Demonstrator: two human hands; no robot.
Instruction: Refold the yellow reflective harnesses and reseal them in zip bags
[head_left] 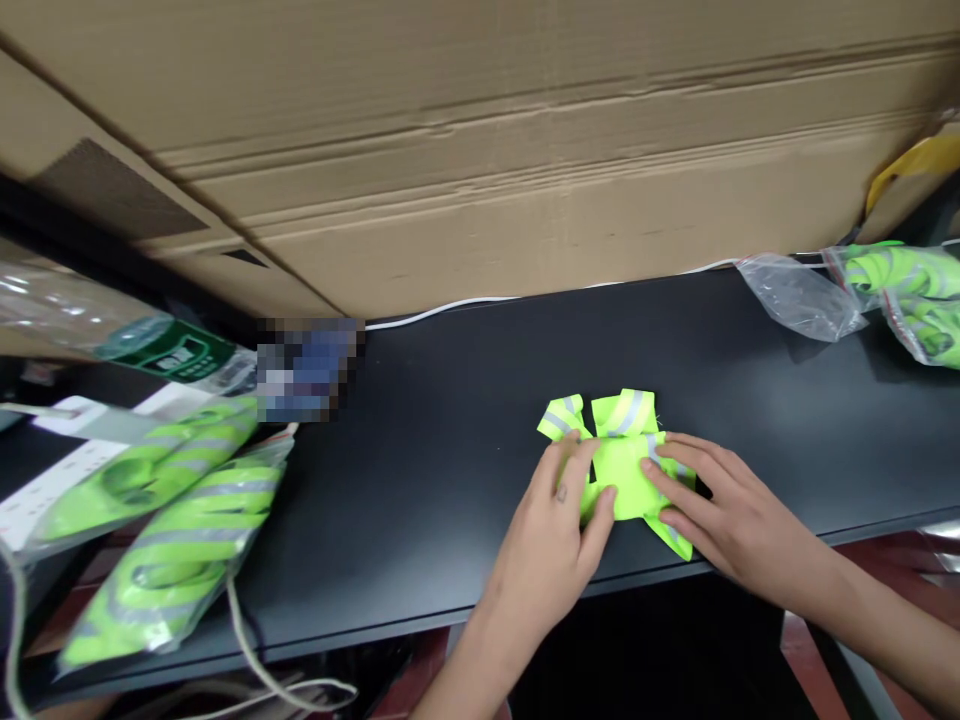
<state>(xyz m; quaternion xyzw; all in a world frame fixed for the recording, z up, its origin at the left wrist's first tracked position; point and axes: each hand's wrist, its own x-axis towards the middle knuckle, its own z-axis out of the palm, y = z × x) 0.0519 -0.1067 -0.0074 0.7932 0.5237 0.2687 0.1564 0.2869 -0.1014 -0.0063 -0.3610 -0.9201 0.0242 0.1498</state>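
Observation:
A folded neon-yellow reflective vest (pixel 628 478) with grey stripes lies on the black tabletop near its front edge. Two striped ends stick out at its far side and a pointed end hangs towards the front. My left hand (pixel 559 510) holds its left edge, thumb on the near side and fingers on the far side. My right hand (pixel 724 505) grips the right part, fingers bent over the fabric; what lies beneath them is hidden.
Bagged yellow reflective pieces (pixel 191 545) lie at left beside a white power strip (pixel 45 490), a plastic bottle (pixel 180 350) and a cable. More bagged pieces (pixel 911 275) and a clear bag (pixel 802 300) sit at back right. A cardboard wall (pixel 525 220) stands behind.

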